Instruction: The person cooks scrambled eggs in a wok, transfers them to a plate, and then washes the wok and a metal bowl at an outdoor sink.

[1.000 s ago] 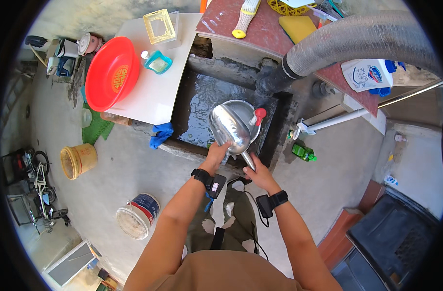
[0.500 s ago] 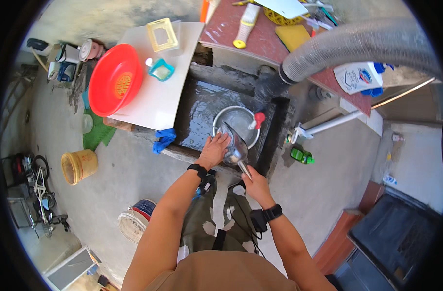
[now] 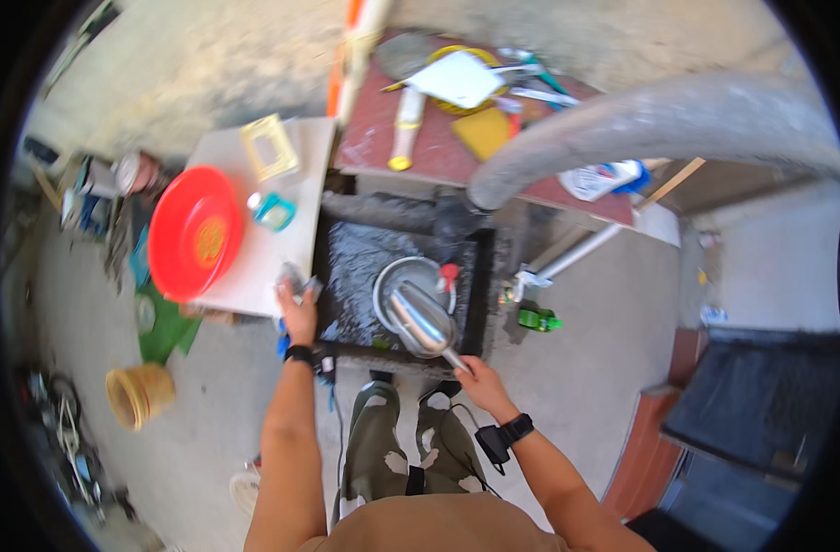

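Note:
My right hand [image 3: 484,385] is closed round the handle of a metal scoop [image 3: 422,318], whose blade slants over a round metal basin [image 3: 381,293] in the sink [image 3: 346,345]. A red-topped tap or handle [image 3: 449,274] sits by the basin's right rim. My left hand [image 3: 298,317] is at the front right corner of the white board [image 3: 254,294], fingers round a small grey crumpled wad [image 3: 296,278]. Blur hides what the wad is made of. On the board are a red basin [image 3: 183,230], a blue-green bottle [image 3: 273,212] and a yellow-framed clear box [image 3: 271,147].
A thick grey duct [image 3: 641,129] arches over the right. Beyond the sink, the reddish counter [image 3: 369,138] bears a brush [image 3: 407,129], a yellow sponge [image 3: 484,133] and a white bottle [image 3: 599,180]. A green bottle [image 3: 538,318] lies right of the sink; a yellow bucket [image 3: 139,394] stands left.
My left hand has left the scoop and moved left to the board's corner, with the grey wad in its fingers. My right hand still holds the scoop. The view has shifted towards the back wall.

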`<state>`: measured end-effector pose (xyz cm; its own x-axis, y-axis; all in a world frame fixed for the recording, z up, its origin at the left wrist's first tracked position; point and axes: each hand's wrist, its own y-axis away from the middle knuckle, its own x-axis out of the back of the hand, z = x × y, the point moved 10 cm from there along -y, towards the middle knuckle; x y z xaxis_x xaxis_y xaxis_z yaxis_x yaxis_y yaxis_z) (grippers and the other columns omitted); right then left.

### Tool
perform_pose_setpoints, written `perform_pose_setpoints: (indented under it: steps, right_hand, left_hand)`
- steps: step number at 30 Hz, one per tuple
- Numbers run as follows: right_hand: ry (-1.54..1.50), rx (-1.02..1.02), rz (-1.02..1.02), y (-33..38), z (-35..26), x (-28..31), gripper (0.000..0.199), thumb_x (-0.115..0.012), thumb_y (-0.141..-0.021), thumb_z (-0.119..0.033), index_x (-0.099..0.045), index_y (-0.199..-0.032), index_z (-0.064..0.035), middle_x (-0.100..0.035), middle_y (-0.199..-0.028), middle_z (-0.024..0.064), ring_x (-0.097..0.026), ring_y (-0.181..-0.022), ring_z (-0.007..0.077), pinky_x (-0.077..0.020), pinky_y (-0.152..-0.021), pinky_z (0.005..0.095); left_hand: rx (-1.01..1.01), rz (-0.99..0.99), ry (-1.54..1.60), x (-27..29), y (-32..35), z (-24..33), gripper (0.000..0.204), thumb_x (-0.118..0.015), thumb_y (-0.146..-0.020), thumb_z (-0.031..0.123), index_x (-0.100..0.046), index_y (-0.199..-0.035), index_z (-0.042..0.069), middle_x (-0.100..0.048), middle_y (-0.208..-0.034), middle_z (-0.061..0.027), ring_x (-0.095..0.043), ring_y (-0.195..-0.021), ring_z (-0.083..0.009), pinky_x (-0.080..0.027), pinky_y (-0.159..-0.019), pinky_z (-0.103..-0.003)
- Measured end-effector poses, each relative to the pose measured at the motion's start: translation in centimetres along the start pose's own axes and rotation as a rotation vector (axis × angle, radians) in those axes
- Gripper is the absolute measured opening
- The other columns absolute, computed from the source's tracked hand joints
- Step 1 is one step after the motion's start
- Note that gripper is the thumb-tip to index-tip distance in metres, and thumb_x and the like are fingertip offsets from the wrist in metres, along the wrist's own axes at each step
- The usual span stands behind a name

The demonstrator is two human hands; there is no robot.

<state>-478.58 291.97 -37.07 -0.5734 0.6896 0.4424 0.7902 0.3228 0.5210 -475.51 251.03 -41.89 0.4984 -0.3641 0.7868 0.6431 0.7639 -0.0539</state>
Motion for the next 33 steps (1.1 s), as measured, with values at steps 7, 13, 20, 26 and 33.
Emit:
perform_pose_setpoints:
  steps: [7,13,20,26,33]
  right_hand:
    - [-0.711,-0.232,-0.218,1.1,-4.1,-3.9,0.022,-0.044,-0.090,-0.023,-0.043,-0.107,-0.0080,-0.045,-0.062,-0.0011,-0.040,-0.044,0.0054,-0.0328,-0.039,0.0198]
    - [-0.347,-0.026,-0.209,2.6,-7.6,-3.1,0.036,-0.041,-0.090,-0.025,-0.041,-0.120,-0.0048,-0.056,-0.071,0.0066,-0.053,-0.053,0.0118,-0.0443,-0.048,0.0270]
    - [0.083,0.491,0.777,-3.5,-12.0,31.8,0.019,-0.054,-0.081,-0.018,-0.059,-0.092,-0.0032,-0.060,-0.088,0.0155,-0.058,-0.082,0.0295,-0.0452,-0.072,0.0370]
    - [0.821,0.385,0.677,-16.0,-16.4,43.6,0.027,-0.062,-0.070,-0.018,-0.062,-0.096,-0.0120,-0.061,-0.089,0.0145,-0.058,-0.086,0.0309,-0.0462,-0.074,0.0403]
    - [0.962,0.356,0.260,-26.6,-13.9,41.8,0.029,-0.052,-0.075,-0.022,-0.059,-0.098,-0.0058,-0.059,-0.096,0.0219,-0.055,-0.094,0.0359,-0.0440,-0.076,0.0411]
  left_hand:
    - [0.381,-1.091,0.630,-6.7,15.2,7.4,0.041,-0.047,-0.087,0.041,-0.051,-0.108,0.005,-0.057,-0.093,-0.0043,-0.053,-0.084,-0.0163,-0.041,-0.075,-0.027]
    - [0.703,-1.170,1.224,-5.1,22.3,18.7,0.023,-0.040,-0.092,0.025,-0.043,-0.105,0.007,-0.057,-0.089,-0.0095,-0.058,-0.075,-0.0194,-0.049,-0.062,-0.031]
    - [0.896,-0.873,1.114,-6.2,20.8,14.2,0.010,-0.045,-0.089,0.022,-0.043,-0.092,0.013,-0.047,-0.068,-0.0016,-0.046,-0.053,-0.0118,-0.041,-0.044,-0.026]
    - [1.025,-0.810,1.000,-8.9,24.6,9.1,0.008,-0.042,-0.089,0.021,-0.043,-0.087,0.014,-0.044,-0.061,0.0001,-0.039,-0.042,-0.0102,-0.033,-0.034,-0.025]
    - [0.961,-0.754,1.060,-12.2,26.2,5.4,0.010,-0.044,-0.086,0.015,-0.045,-0.094,0.007,-0.057,-0.074,-0.0047,-0.046,-0.045,-0.0098,-0.039,-0.037,-0.023]
